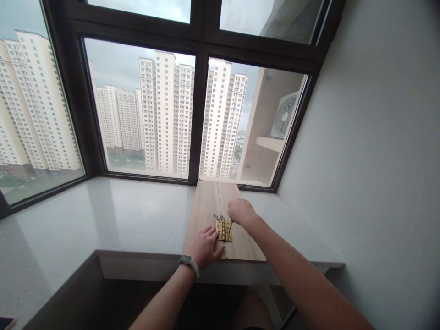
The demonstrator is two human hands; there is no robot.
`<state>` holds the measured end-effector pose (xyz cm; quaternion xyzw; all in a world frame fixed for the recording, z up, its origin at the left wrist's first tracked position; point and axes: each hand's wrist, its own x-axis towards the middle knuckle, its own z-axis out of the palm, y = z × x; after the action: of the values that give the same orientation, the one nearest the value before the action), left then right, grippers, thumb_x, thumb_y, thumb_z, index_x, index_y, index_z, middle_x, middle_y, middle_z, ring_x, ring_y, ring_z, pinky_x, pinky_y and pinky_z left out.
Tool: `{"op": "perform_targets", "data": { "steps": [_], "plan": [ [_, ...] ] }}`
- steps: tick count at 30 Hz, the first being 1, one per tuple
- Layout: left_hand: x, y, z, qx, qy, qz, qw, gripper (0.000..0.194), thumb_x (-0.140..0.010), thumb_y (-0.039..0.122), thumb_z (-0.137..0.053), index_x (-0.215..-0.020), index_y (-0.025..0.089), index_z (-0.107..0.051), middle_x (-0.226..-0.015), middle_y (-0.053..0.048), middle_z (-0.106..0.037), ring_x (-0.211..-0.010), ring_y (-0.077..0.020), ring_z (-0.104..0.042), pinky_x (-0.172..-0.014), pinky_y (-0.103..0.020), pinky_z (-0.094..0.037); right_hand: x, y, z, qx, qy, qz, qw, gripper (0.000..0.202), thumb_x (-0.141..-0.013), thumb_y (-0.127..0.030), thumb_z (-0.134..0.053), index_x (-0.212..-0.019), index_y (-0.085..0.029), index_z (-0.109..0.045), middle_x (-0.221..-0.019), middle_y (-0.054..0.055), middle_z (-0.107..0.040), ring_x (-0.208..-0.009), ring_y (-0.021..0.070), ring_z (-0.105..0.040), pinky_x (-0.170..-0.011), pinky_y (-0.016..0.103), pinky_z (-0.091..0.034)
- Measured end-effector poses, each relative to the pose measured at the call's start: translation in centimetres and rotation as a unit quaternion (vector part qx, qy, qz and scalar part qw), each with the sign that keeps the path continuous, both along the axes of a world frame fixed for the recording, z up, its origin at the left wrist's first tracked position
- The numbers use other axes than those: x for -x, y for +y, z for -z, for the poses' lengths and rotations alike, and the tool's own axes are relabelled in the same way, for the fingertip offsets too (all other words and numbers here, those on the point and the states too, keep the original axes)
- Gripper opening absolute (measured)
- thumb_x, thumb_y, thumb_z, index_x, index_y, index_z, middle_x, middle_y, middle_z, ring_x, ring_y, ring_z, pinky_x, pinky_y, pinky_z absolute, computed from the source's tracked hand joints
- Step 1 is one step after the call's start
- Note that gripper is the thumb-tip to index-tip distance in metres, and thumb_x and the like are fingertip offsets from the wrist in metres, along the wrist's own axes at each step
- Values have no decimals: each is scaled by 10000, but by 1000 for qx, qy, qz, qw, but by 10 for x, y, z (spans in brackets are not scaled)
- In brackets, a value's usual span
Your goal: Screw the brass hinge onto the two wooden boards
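Two pale wooden boards lie side by side on the white sill, with a thin seam between them. A brass hinge rests across the seam, and several small screws lie by its upper edge. My left hand, with a watch on the wrist, lies spread on the boards, its fingertips at the hinge's left side. Above the hinge's right leaf, my right hand is closed around a slim tool that points down at the leaf. Most of the tool is hidden in the fist.
The white sill runs along dark-framed windows at the back. A pale wall rises at the right. The sill's front edge is just before me, with my legs below. A dark object's corner shows at lower left.
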<state>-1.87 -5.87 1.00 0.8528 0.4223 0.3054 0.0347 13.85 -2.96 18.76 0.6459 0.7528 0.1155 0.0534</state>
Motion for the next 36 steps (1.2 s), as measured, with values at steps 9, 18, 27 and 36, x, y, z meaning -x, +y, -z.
{"op": "perform_targets", "data": {
  "steps": [9,18,27,36],
  "plan": [
    [1,1,3,-2,2,-3,1000,527,-894,531,-554,-1332,237,-560,-1378,-98,-576,-1334,-313,-461,-1123,-476,-388,-5,-8,-2,-34,-9,-53,998,355,-914,-407,-512,-1013,-155,-741,-988,161,-739,-926,260,-696,-802,329,-500],
    [0,0,0,0,1,-4,1000,516,-897,531,-552,-1327,245,-559,-1379,-89,-576,-1338,-311,-458,-1120,-471,-393,-1,-1,0,5,89,125,988,535,-937,-599,-456,-1058,-158,-736,-1082,187,-729,-1005,279,-689,-811,349,-507],
    [0,0,0,6,3,-3,1000,519,-895,526,-551,-1328,240,-560,-1389,-94,-570,-1337,-319,-458,-1116,-481,-391,0,-6,-2,-9,27,14,999,363,-941,-410,-505,-1055,-163,-745,-1048,168,-739,-986,260,-699,-815,319,-504],
    [1,-1,-2,8,-2,-1,1000,510,-897,525,-550,-1325,248,-563,-1385,-93,-570,-1342,-317,-452,-1119,-484,-383,3,-11,-4,-9,-8,-14,1000,446,-988,-465,-404,-1050,-182,-743,-1040,165,-743,-981,255,-697,-845,350,-490]
  ]
}}
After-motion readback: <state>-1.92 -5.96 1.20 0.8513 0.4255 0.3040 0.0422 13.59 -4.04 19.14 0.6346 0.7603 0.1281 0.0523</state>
